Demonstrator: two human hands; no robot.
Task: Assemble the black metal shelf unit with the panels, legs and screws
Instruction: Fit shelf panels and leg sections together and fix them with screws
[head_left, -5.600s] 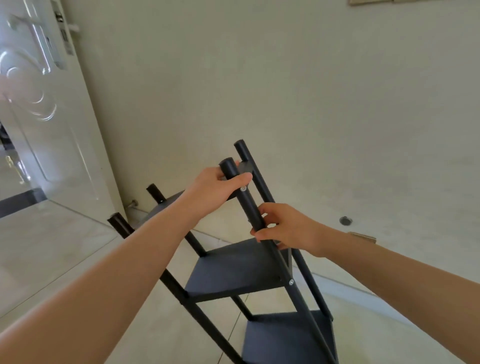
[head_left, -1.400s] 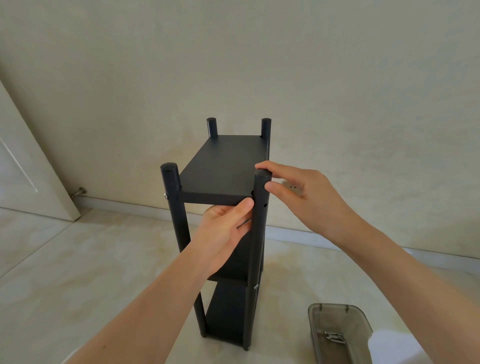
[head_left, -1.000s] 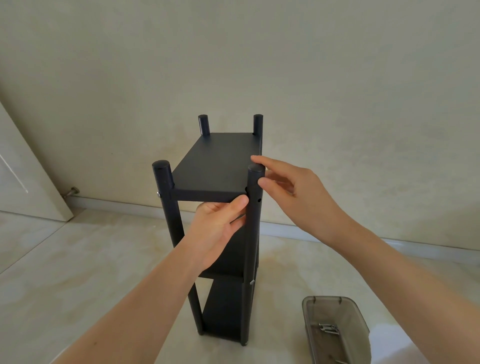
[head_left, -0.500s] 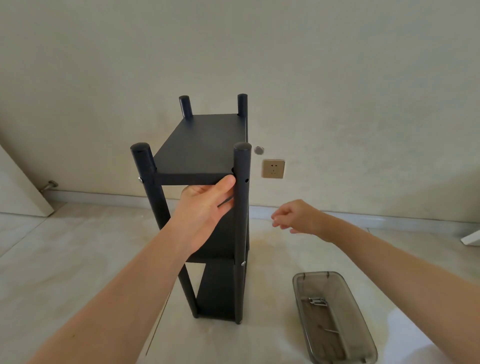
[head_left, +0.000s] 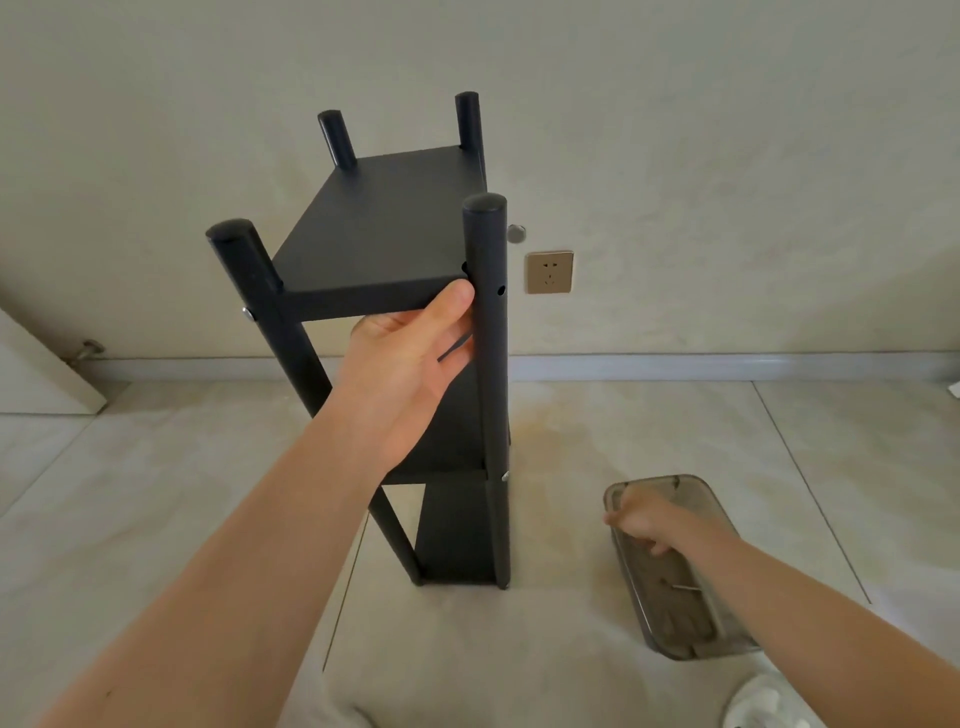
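Door (head_left: 31, 374) edge sat far left by the wall. The shelf (head_left: 384, 249) stood upright on the floor, mid-scene, in front of the wall. Left hand (head_left: 410, 358) was under the top panel (head_left: 379, 234), thumb curled up onto its near edge beside the near-right leg (head_left: 487, 364). Socket (head_left: 549, 272) was on the wall behind. Right hand (head_left: 641, 519) was down in the tray (head_left: 727, 647) on the floor, blurry, so couldn't tell what the fingers had.
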